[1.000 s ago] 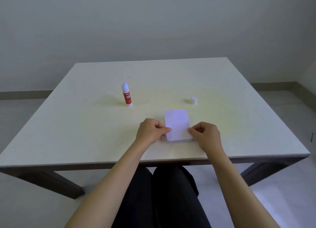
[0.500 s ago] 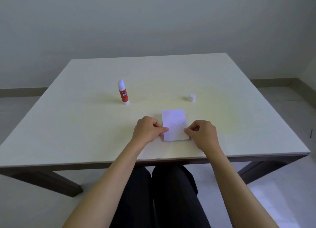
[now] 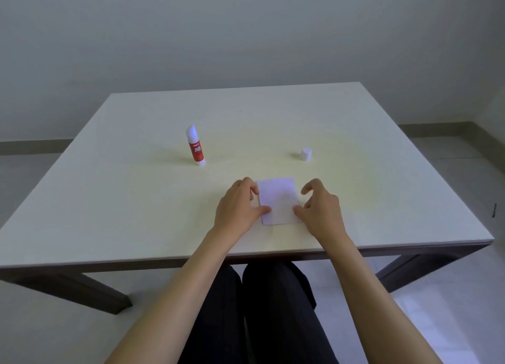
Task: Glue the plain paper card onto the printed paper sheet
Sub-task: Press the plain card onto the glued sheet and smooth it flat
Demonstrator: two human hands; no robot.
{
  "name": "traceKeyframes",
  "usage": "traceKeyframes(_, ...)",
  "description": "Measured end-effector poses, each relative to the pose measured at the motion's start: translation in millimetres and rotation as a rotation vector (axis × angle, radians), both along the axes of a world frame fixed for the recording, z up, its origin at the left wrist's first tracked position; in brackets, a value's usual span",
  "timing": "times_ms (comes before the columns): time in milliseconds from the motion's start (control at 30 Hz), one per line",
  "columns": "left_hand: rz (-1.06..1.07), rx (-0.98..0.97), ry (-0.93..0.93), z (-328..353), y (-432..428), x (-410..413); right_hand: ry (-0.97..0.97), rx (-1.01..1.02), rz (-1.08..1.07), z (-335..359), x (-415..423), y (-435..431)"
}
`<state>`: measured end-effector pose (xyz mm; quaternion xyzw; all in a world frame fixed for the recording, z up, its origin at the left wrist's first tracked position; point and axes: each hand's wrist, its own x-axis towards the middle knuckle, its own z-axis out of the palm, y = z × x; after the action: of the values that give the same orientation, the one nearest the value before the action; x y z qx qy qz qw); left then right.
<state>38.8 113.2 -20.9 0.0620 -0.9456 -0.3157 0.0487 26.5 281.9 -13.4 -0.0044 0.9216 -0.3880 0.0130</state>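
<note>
A small white paper card (image 3: 278, 199) lies flat on the pale table (image 3: 136, 199) near its front edge; faint marks show through it and I cannot tell a second sheet under it. My left hand (image 3: 240, 208) rests at the card's left edge, fingers spread, thumb tip on the paper. My right hand (image 3: 319, 208) sits at the right edge, fingers apart and curled, thumb touching the card's lower right corner. Neither hand grips anything. A red and white glue stick (image 3: 195, 146) stands uncapped at the left.
The glue stick's white cap (image 3: 306, 154) stands on the table behind and right of the card. My legs in dark trousers (image 3: 259, 309) are under the table's front edge. A grey wall closes the far side.
Both hands have opened from fists pinching the card's sides to spread fingers resting at its edges. The card lies flat in about the same place.
</note>
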Motion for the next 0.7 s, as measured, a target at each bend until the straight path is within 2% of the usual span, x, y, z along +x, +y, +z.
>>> traceKeyframes(100,-0.157,-0.172,0.04,-2.9,-5.1,-0.5,-0.008,0.058,0.048,1.4,-1.7,-0.3)
traceKeyframes(200,-0.281,-0.31,0.0,-3.1,-11.7,-4.0,-0.052,0.042,0.071,2.3,-3.3,-2.9)
traceKeyframes(467,-0.311,-0.283,-0.073,-1.1,-30.7,-6.8,-0.098,-0.012,0.088,2.0,-7.5,-21.8)
traceKeyframes(700,-0.35,-0.32,-0.145,4.3,-36.5,-16.0,-0.041,-0.047,0.049,-4.3,-7.0,-28.7)
